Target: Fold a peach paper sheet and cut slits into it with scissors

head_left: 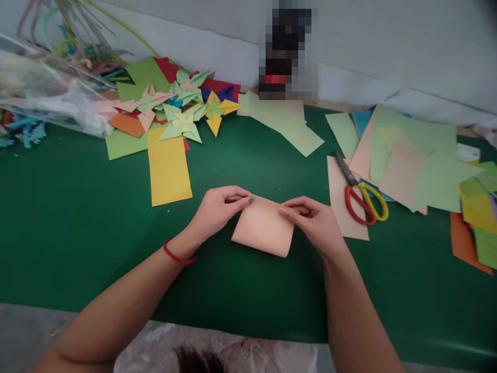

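"What are we holding?"

"A peach paper sheet (264, 228), over the middle of the green tabletop (97, 207), nearer its near edge than its far one. Our left hand (221, 207) pinches the far left corner, thumb on top; our right hand (316, 220) grips near the far right corner."

"Do we see any containers?"

"A clear plastic bag (58, 98), at the left end of the far edge. Something pale shows through, too blurred for us to name. Blue fringed scraps (27, 132) lie at its lower side; we can't tell whether they're inside or under it."

"And beside the bag?"

"Folded paper stars (182, 122) lie piled on coloured sheets along the far edge, and a yellow paper rectangle (170, 171) juts from the pile toward us."

"Where are our scissors (352, 181)?"

"Right of our right hand, red and yellow handles toward the near edge, lying partly on a peach paper strip (337, 194). Loose green and peach sheets (438, 181) overlap just beyond, toward the far right corner."
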Tool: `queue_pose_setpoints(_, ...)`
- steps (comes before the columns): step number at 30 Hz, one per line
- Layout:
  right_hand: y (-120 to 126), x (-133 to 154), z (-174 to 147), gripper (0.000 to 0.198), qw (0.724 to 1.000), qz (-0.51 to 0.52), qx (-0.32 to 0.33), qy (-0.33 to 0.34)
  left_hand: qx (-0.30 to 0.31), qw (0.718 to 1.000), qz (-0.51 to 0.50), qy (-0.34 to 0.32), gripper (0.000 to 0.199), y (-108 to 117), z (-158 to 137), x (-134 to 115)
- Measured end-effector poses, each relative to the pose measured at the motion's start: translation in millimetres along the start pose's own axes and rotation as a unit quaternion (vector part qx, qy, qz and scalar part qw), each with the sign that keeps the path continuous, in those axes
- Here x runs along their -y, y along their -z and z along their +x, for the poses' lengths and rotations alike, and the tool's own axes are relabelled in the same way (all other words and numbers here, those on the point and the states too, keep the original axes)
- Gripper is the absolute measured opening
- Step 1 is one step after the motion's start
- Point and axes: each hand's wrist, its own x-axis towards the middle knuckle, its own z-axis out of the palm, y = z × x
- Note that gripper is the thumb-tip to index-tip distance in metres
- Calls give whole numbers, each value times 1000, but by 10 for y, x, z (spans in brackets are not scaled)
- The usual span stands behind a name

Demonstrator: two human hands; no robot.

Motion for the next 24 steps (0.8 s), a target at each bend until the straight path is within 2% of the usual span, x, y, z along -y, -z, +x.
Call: queue_pose_setpoints(24,7,-4,3,23,1000,-11,5,0,-4,1000,9,-5,23,1,-3,-10)
